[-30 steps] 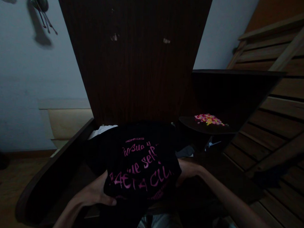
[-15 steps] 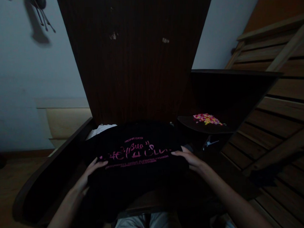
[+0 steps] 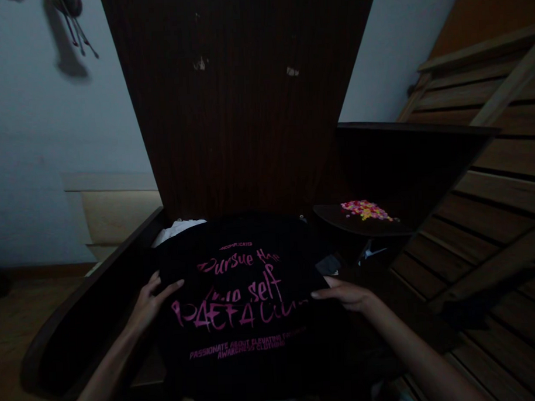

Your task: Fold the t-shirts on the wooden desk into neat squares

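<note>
A black T-shirt (image 3: pixel 255 364) with pink lettering lies spread in front of me, its lower part hanging toward my lap. My left hand (image 3: pixel 154 298) grips the shirt's left edge, thumb on top and fingers partly behind the cloth. At the opposite edge my right hand (image 3: pixel 341 292) pinches the fabric the same way, thumb over the print. Folds cross the middle of the lettering. A white cloth (image 3: pixel 179 228) shows behind the shirt's upper left corner.
On a dark rounded shelf (image 3: pixel 329 213) at the right lies a heap of small pink, red and yellow pieces (image 3: pixel 367 210). A whitish object (image 3: pixel 371 252) is below it. A tall dark wooden panel (image 3: pixel 242 119) stands behind; wooden slats (image 3: pixel 504 186) rise at the right.
The shirt has been opened out toward me, its lower part now covering my lap and more of the pink lettering showing. Both hands keep hold of its edges, the right slightly lower.
</note>
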